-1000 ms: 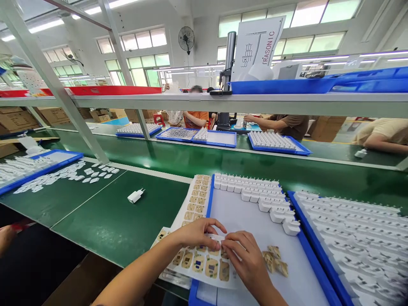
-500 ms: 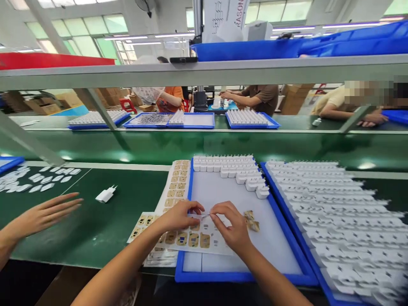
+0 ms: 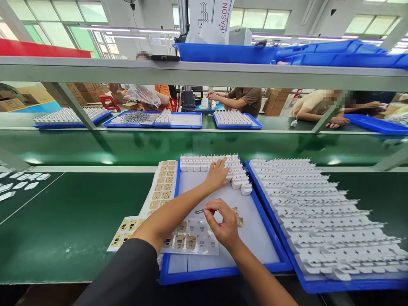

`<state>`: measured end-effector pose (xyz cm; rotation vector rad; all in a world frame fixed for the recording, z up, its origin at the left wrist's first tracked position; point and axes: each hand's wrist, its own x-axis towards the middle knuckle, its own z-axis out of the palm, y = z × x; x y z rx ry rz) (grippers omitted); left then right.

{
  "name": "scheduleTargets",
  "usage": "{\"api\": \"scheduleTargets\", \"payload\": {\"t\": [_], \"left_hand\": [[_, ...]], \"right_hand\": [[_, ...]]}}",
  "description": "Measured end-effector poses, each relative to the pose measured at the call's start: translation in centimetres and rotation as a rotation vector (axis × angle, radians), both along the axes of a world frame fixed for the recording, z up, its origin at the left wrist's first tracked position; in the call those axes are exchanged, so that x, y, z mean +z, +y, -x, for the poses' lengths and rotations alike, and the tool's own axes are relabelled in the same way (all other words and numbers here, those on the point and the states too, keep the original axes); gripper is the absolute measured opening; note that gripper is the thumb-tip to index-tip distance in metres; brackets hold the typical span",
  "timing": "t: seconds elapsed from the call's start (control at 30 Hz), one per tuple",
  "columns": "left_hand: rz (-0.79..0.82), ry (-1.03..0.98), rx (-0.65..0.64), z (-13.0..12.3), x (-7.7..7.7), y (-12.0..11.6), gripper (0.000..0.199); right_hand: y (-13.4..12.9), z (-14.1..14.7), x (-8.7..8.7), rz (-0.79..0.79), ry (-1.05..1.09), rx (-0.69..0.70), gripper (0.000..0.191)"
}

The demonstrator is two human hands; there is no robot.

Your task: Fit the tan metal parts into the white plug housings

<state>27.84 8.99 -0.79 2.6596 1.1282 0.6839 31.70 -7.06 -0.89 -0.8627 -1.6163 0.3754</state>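
Note:
My left hand is stretched over the white plug chargers lined up at the back of the blue-rimmed tray. Its fingers are apart; whether they touch a charger I cannot tell. Nearer to me, my right hand pinches a small brown sticker with cut-outs, seen nearly edge-on. Below lies a sticker sheet, with several brown stickers on it and bare backing at its right. Some brown scraps rest in the tray beside my right hand.
A second tray, full of chargers in rows, stands at the right. More sticker sheets lie along the left of the first tray. White flat pieces are at the far left. A shelf beam crosses above; people sit beyond it.
My left hand has moved from the sheet up to the chargers. My right hand keeps the sticker, now clear of the left. The other person's hand and a loose charger have left view.

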Motion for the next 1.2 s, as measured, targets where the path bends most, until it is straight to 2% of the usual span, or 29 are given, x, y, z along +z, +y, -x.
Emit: {"api": "scheduleTargets", "payload": {"t": [0.07,0.13,0.2,0.3,0.33,0.47,0.57,0.63,0.7,0.8,0.87,1.0,1.07,1.2], "left_hand": [[0.031,-0.047,-0.01,-0.4,-0.1,-0.2,0.031],[0.087,-0.101,-0.018,0.4,0.2,-0.6,0.027],[0.168,-0.16,-0.016,2.5,0.9,-1.3,0.026],[0.305,-0.283,0.017,7.4,2.2,-3.8,0.029],[0.38,-0.374,0.028,9.2,2.6,-5.0,0.031],[0.958,-1.072,0.073,14.5,2.9,-11.1,0.053],[1.128,-1.296,0.148,15.9,1.7,-14.9,0.061],[1.14,-1.367,0.146,16.1,0.6,-16.5,0.061],[1.103,-1.379,0.115,16.2,-0.5,-17.6,0.051],[0.876,-1.289,0.083,16.2,-1.8,-18.5,0.031],[0.694,-1.188,0.06,16.3,-2.3,-19.0,0.026],[0.559,-0.988,0.004,16.6,-3.4,-20.1,0.041],[0.514,-0.915,0.039,16.7,-3.9,-20.4,0.05],[0.417,-0.819,0.129,17.0,-4.0,-20.6,0.045]], "right_hand": [[0.1,-0.1,0.0,0.002,0.0,0.011,0.015],[0.1,-0.1,0.1,-0.003,0.01,0.017,0.015],[0.1,-0.2,0.3,-0.003,0.026,0.015,0.015],[-0.1,-0.5,0.7,0.02,0.066,0.026,0.015],[-0.2,-0.7,0.8,0.035,0.082,0.041,0.015],[-0.5,-1.1,1.1,0.147,0.144,0.181,0.008],[-0.9,-1.0,1.4,0.265,0.185,0.34,0.007],[-1.5,-0.5,1.5,0.354,0.207,0.417,0.009],[-2.1,0.1,1.6,0.427,0.23,0.456,0.013],[-3.3,1.1,1.4,0.462,0.303,0.425,0.016],[-3.9,1.6,1.2,0.469,0.372,0.369,0.015],[-4.8,2.2,0.7,0.509,0.452,0.275,0.011],[-5.1,2.4,0.6,0.548,0.434,0.273,0.01],[-5.3,2.4,0.7,0.591,0.381,0.271,0.009]]}}
